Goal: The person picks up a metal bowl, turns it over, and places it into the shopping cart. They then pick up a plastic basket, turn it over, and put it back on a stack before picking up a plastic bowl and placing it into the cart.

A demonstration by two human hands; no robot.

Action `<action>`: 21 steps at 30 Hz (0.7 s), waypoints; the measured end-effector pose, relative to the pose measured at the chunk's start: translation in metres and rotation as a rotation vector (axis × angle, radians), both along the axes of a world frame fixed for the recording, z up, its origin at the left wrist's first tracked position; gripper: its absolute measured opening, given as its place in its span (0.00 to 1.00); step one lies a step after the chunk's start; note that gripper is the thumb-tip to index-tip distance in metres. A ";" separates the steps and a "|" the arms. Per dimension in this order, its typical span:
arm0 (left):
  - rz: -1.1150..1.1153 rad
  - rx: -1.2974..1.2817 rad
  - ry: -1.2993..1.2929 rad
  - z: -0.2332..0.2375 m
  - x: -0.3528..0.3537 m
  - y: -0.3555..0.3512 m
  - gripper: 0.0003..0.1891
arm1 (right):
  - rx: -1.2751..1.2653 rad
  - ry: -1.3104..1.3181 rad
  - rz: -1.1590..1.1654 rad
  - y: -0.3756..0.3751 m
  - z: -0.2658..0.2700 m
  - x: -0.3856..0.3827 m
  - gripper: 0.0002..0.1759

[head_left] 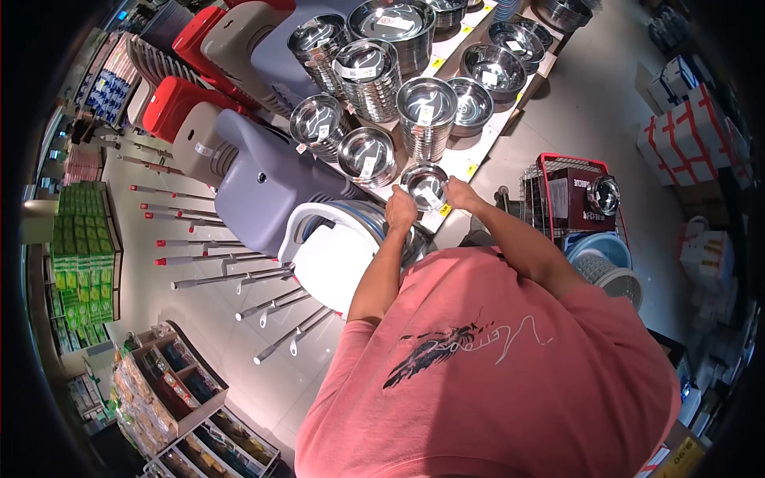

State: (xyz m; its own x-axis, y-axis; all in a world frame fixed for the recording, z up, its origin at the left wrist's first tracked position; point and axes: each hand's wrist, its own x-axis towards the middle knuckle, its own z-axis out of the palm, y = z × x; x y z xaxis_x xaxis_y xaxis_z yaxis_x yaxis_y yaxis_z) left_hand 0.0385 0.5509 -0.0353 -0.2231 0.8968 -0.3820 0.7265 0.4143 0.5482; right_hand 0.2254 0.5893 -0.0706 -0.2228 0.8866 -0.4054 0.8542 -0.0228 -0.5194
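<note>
A small shiny metal bowl (422, 180) with a label inside sits at the near corner of the display table, held between my hands. My left hand (401, 209) is closed on its left rim, and my right hand (462, 194) grips the right rim. Just beyond it rises a tall stack of metal bowls (421, 135). To the left of that stands a shorter bowl stack (367, 155). Yellow price tags (444, 209) line the table edge close to my right fingers.
On the right stands a red-rimmed shopping cart (545, 187) with a boxed item (570, 203), another metal bowl (603, 196) and plastic baskets (610, 271). Stacked grey-blue chairs (263, 179) and a white chair (335, 267) with metal legs crowd the left. Taped boxes (689, 135) lie far right.
</note>
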 end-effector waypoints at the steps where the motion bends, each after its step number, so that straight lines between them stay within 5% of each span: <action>1: -0.001 -0.001 0.000 0.000 0.000 0.000 0.17 | 0.034 -0.005 0.031 0.000 0.000 0.000 0.27; 14: 0.000 -0.018 0.002 -0.003 0.000 0.002 0.18 | 0.063 0.044 0.002 0.001 -0.027 0.004 0.25; 18: 0.008 -0.084 0.000 0.009 -0.002 0.001 0.21 | -0.055 0.021 -0.035 0.000 0.010 0.005 0.26; 21: -0.050 0.065 0.134 0.047 -0.018 -0.017 0.19 | 0.121 -0.102 -0.147 -0.009 0.056 0.008 0.30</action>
